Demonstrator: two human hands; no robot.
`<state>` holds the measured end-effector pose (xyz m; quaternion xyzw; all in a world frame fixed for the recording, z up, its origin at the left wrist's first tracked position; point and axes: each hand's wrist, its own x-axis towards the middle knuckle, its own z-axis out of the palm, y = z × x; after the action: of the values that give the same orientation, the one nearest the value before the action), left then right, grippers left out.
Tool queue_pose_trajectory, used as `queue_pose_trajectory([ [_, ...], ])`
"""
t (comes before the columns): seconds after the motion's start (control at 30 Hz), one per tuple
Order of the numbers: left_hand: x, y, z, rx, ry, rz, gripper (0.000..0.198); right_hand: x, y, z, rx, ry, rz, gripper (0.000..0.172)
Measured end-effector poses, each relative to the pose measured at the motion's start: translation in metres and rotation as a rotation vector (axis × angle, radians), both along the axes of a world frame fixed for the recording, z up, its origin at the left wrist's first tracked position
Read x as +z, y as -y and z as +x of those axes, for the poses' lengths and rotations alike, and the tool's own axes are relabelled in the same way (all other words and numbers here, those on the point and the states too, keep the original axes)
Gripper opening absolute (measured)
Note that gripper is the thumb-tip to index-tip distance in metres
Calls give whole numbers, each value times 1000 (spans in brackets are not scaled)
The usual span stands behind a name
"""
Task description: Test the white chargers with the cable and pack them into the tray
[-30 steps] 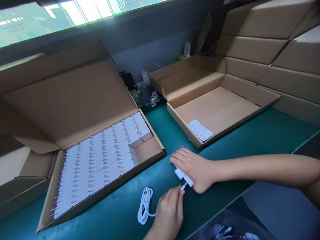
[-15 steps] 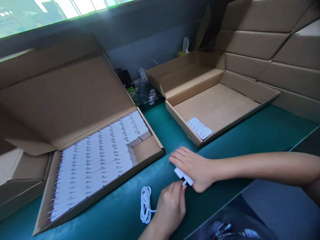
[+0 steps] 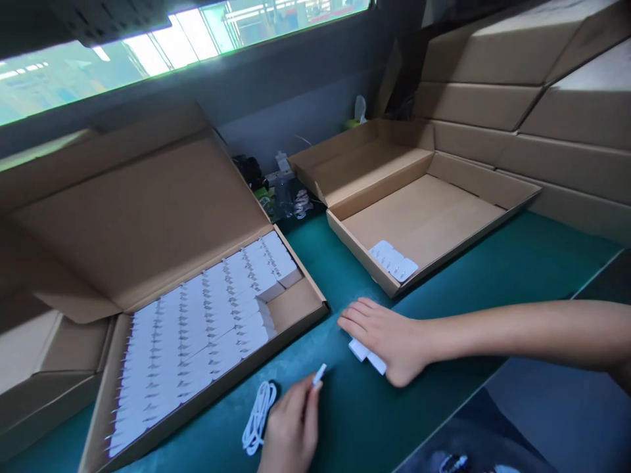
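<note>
"While both hands are working over the near part of the bench (image 3: 493,269), how far along is it all looking?"

"Partway, I'm judging. Rows of pronged white blocks (image 3: 197,341) are filling most of the left box (image 3: 299,306), with cardboard showing in its near right corner. Over in the right box (image 3: 438,207), a small cluster of white pieces (image 3: 394,261) is sitting in the near left corner, and most of that floor is showing."

"Is anything being joined?"

"Not at this moment. The white plug (image 3: 320,374) is sitting apart from the white adapters (image 3: 357,351), so any joining is either finished or waiting; I'm not seeing which."

"What is the left grip (image 3: 290,424) doing?"

"It is pinching that plug between thumb and forefinger, the tip pointing toward the far right. A coiled white cable (image 3: 259,417), seemingly belonging to it, is lying just to the left."

"And the right grip (image 3: 387,335)?"

"It is lying palm down over those adapters, fingers stretching out together toward the left. Their near edges are peeking out, but the palm is hiding the rest, so I'm not able to tell whether it is clasping or merely pressing."
</note>
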<state>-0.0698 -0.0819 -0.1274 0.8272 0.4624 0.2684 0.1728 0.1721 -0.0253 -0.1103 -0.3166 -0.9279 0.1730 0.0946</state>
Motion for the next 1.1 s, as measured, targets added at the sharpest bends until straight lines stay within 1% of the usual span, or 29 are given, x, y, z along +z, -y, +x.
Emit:
queue_pose_trajectory([
  [0.07,3,-12,-3,132,41,13,17,3,-2,0,13,2,-11,81],
  [0.13,2,-27,6,196,85,26,18,6,-6,2,66,5,-24,85],
  [0.2,-3,-41,19,185,122,55,20,10,-12,8,141,8,-53,94],
  [0.27,-10,-51,29,119,135,88,21,14,-17,17,184,9,-99,105],
  [0.33,-16,-57,30,55,120,97,21,17,-20,29,173,-5,-158,115],
  [0.4,-21,-58,26,47,110,85,21,16,-19,42,132,-48,-242,119],
  [0.47,-22,-57,20,77,121,57,21,9,-16,53,93,-119,-341,118],
  [0.53,-23,-55,18,103,153,31,23,-4,-12,57,75,-200,-403,118],
  [0.67,-25,-51,22,99,208,19,28,-35,-10,49,81,-349,-377,117],
  [0.73,-24,-50,24,82,202,15,28,-44,-10,42,93,-426,-349,112],
  [0.8,-23,-50,23,58,181,13,27,-47,-11,36,102,-510,-318,105],
  [0.9,-19,-50,22,14,145,13,25,-42,-12,29,83,-607,-291,88],
  [0.97,-17,-51,21,-1,131,17,24,-37,-14,27,76,-583,-296,80],
  [1.1,-17,-52,22,7,110,4,23,-33,-16,25,122,-479,-283,80],
])
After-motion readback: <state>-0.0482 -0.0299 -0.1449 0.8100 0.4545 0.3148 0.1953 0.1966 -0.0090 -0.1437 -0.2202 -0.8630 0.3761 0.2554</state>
